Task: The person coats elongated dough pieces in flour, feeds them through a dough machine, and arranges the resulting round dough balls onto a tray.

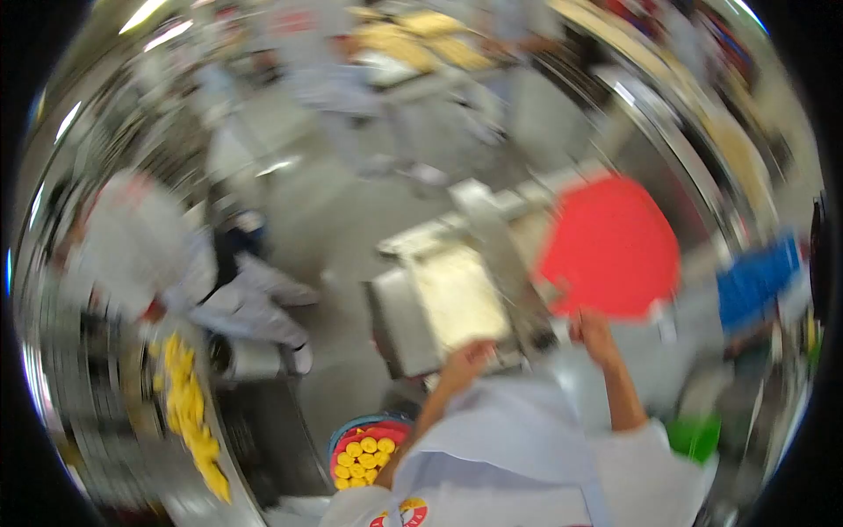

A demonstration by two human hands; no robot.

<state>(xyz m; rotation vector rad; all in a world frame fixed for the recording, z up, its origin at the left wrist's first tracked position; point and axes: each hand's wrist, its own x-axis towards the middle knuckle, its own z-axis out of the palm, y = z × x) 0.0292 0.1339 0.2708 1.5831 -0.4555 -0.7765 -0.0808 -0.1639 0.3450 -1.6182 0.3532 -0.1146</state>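
My left hand [468, 360] is at the near end of a metal machine bed holding a pale, whitish slab [460, 294]. Its fingers look curled, but motion smears them. My right hand [593, 335] is closed just below a large flat red piece [615, 250]; whether it grips that piece's edge or something small, I cannot make out. Between the two hands runs a metal bar [500, 250] of the machine. Left of the slab is a steel side panel [404, 321].
Yellow rounds fill a red-lined tub [407, 423] by my left arm. Yellow pieces [189, 413] lie along a counter at left, where a person [145, 246] stands. Other people work at the back by yellow trays [421, 39]. A blue container [757, 279] and a green one [695, 436] are at right.
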